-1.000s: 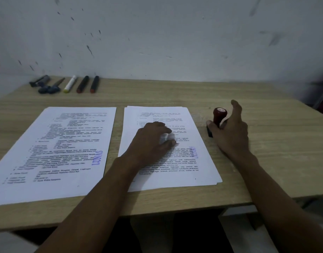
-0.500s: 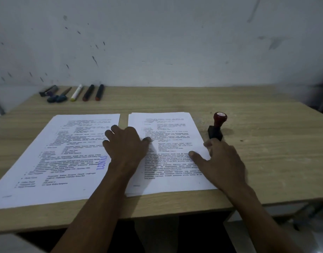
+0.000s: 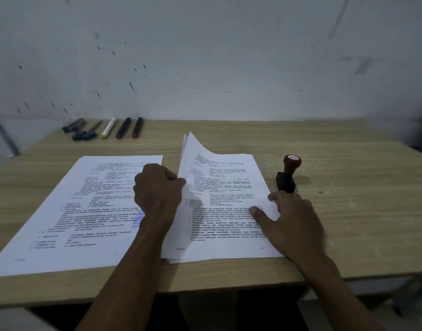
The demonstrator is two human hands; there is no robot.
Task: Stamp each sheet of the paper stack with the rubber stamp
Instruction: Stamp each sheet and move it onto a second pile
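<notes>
Since the earlier frame, we find the left hand pinching the limp, light top sheet at its edge, lifted, while right hand fingers lie released, pressing the paper stack.

The scene is dim, with a cool grey cast over the wall. Soft shadows fall beside the rubber stamp on the counter. The wide lens bows the counter's edges and darkens the corners. Print on the sheets is soft and mostly unreadable.
</notes>
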